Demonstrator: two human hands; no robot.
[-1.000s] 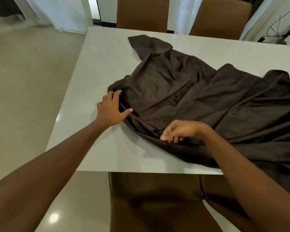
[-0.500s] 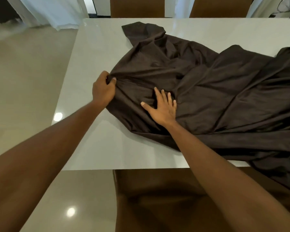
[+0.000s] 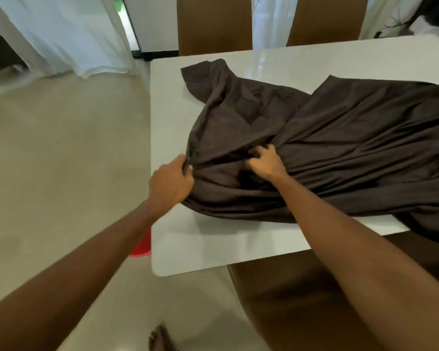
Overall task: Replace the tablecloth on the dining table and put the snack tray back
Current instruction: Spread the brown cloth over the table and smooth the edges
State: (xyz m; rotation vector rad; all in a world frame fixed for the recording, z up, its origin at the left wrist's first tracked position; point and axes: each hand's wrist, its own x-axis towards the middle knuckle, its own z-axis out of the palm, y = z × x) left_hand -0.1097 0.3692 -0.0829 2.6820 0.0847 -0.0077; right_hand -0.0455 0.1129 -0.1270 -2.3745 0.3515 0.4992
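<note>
Sprawling crumpled over the white surface [image 3: 213, 241], the dark tablecloth [image 3: 340, 138] is looking soft, light and limp. The left hand [image 3: 171, 182] is pinching its left edge in a tight grip, and the right hand [image 3: 265, 164] is clutching a fold nearby.

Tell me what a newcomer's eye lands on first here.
A crumpled dark brown tablecloth sprawls across the glossy white table, its right side spilling over the near edge. At its left end both hands grab it: the left hand pinches the cloth's edge near the table's left side, and the right hand bunches folds just beside it. Two brown chairs stand at the far side.
</note>
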